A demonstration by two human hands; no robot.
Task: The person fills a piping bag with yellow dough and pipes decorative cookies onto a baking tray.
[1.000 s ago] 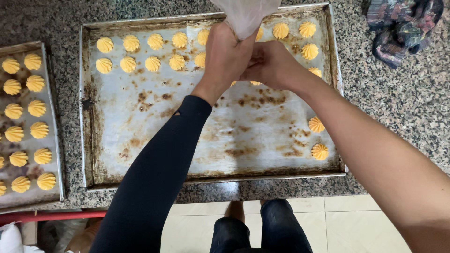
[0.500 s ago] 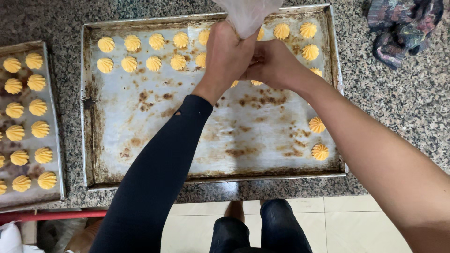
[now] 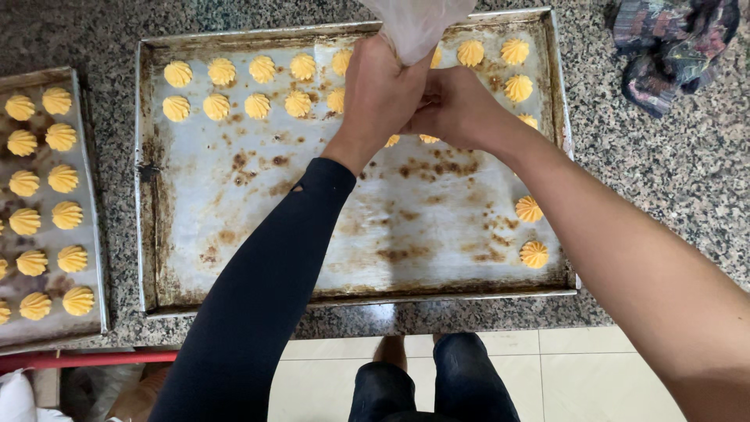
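Note:
A clear plastic piping bag [image 3: 414,23] rises from between both hands. My left hand [image 3: 379,94], in a black sleeve, grips the bag's lower part. Pressed against it from the right, my right hand [image 3: 457,105] closes on the bag too. Both hover over the upper middle of a stained metal baking tray [image 3: 328,227]. Yellow swirled cookie dough rosettes [image 3: 223,72] sit in two rows along the tray's far side, and two more rosettes [image 3: 530,209] lie at its right edge. The bag's tip is hidden under my hands.
A second tray [image 3: 86,203] at the left holds several yellow rosettes [image 3: 62,215]. A crumpled dark cloth [image 3: 672,47] lies at the far right on the speckled granite counter [image 3: 664,180]. My legs stand on the tiled floor [image 3: 601,375] below the counter edge.

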